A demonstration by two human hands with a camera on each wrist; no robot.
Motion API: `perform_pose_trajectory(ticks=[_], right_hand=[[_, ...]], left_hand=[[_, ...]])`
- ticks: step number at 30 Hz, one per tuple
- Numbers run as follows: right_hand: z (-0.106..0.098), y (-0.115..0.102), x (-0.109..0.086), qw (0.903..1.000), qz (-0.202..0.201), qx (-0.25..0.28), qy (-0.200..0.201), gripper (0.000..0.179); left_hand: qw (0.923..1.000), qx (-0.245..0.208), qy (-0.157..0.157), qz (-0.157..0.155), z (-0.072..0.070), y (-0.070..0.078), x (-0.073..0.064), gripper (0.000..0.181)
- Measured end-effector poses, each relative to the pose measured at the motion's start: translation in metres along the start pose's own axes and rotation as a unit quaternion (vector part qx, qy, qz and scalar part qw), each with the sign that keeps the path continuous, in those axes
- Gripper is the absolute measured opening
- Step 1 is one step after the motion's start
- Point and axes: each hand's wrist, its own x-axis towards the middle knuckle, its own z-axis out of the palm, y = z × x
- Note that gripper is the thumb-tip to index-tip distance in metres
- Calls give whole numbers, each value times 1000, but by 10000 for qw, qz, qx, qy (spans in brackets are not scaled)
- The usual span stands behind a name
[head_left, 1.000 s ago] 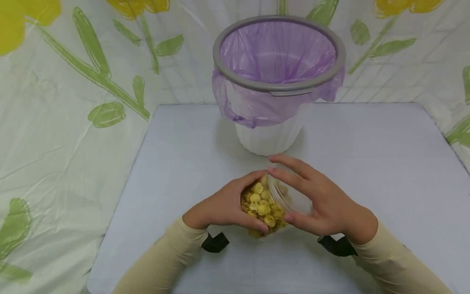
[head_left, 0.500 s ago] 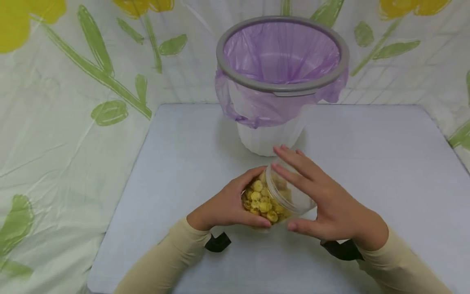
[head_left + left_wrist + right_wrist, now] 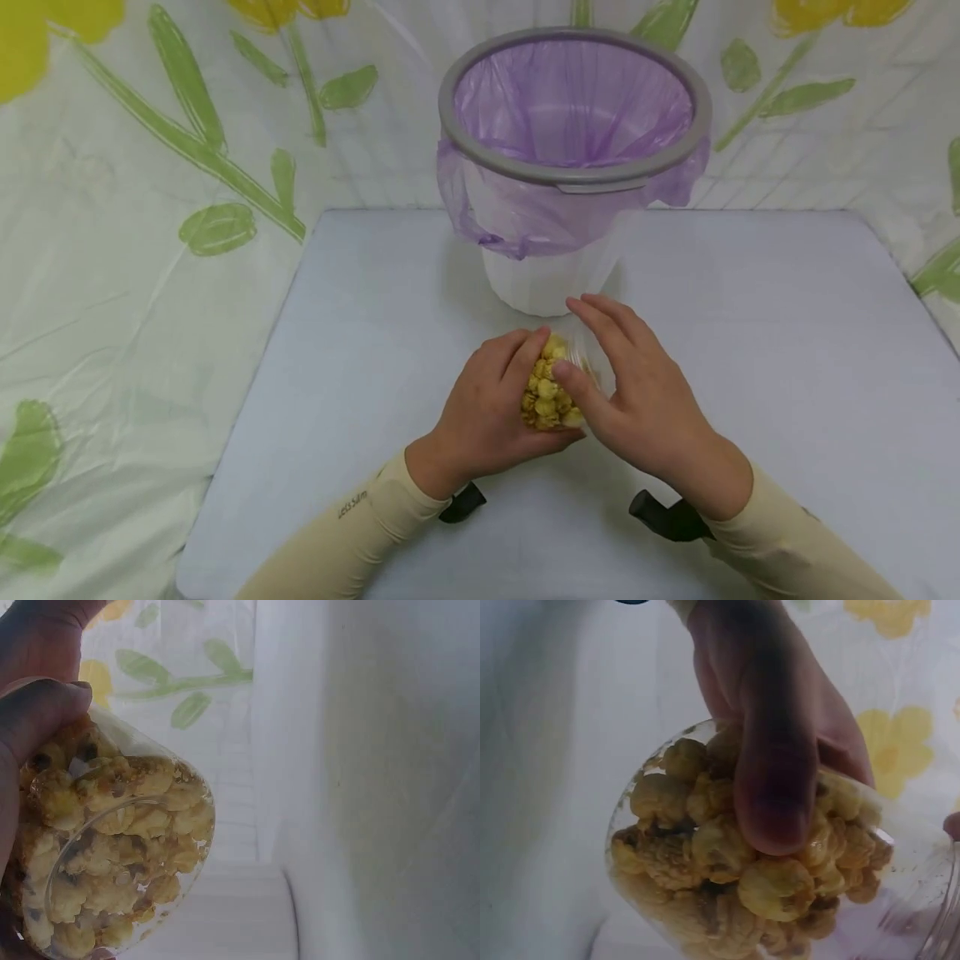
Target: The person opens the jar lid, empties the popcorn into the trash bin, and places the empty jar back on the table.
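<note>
Between the bin (image 3: 543, 285) and the near edge of the worktop (image 3: 795, 367), near the middle from side to side, a clear jar (image 3: 547, 396) of popcorn (image 3: 776, 889) lies tilted, its ridged mouth turned towards the right hand; the left hand (image 3: 487, 408) has its grip clamped round the jar's body, thumb pressed on the wall; the right hand (image 3: 648, 400) has its grip apart, fingers spread about the mouth end, though I cannot tell whether they bear on it; a lid cannot be made out. The step in hand looks like steadying the jar to work at its mouth; the next move seems to call for a firm left hold and a sure right grasp round the rim, with the tilt kept slight lest popcorn spill.
</note>
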Motion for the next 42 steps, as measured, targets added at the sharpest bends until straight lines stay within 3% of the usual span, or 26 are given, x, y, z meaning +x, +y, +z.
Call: perform_pose_trajectory(ticks=[7,10,12,14,17,21,24,25,27,30,33,34,36,37,40,42], right_hand=[[5,7,2,9946,-885,79,527,52],[5,8,2,9922,-1126,146,512,50],[4,8,3,9906,-1284,183,437,49],[3,8,3,9886,-1456,212,310,50],[0,8,5,9816,-1890,198,169,53],[-7,8,7,9647,-2622,241,-57,51],[-12,9,8,9470,-3168,467,-258,49],[-13,10,8,9401,-3348,563,-314,48],[-14,12,7,9269,-3663,722,-396,48],[-14,14,6,9128,-3962,843,-514,48],[-18,14,5,9138,-3931,768,-669,52],[-21,14,4,9172,-3849,715,-739,54],[-26,13,2,9301,-3524,572,-858,63],[-29,12,1,9383,-3310,481,-880,68],[-36,7,-2,9664,-2420,222,-832,76],[-36,3,-4,9835,-1649,73,-738,73]], left_hand=[[9994,-271,-35,-194,1,1,-2,113],[9951,-850,-274,-427,1,0,-5,114],[9860,-1425,-547,-671,-1,-2,-7,113],[9701,-2074,-854,-930,-3,-4,-9,111],[9356,-3031,-1270,-1290,-6,-7,-11,108],[8760,-4178,-1745,-1664,-8,-11,-15,99],[8287,-4768,-2189,-1950,-10,-12,-16,95],[8167,-4876,-2333,-2018,-11,-13,-16,97],[7977,-5032,-2587,-2087,-13,-13,-16,103],[7851,-5151,-2785,-2021,-14,-14,-15,110],[7841,-5200,-2772,-1949,-14,-15,-15,110],[7894,-5161,-2716,-1916,-14,-14,-15,108],[8096,-4967,-2506,-1874,-13,-13,-14,105],[8232,-4811,-2358,-1879,-13,-12,-14,104],[8711,-4148,-1833,-1883,-14,-7,-13,103],[8989,-3632,-1502,-1937,-14,-3,-13,104]])
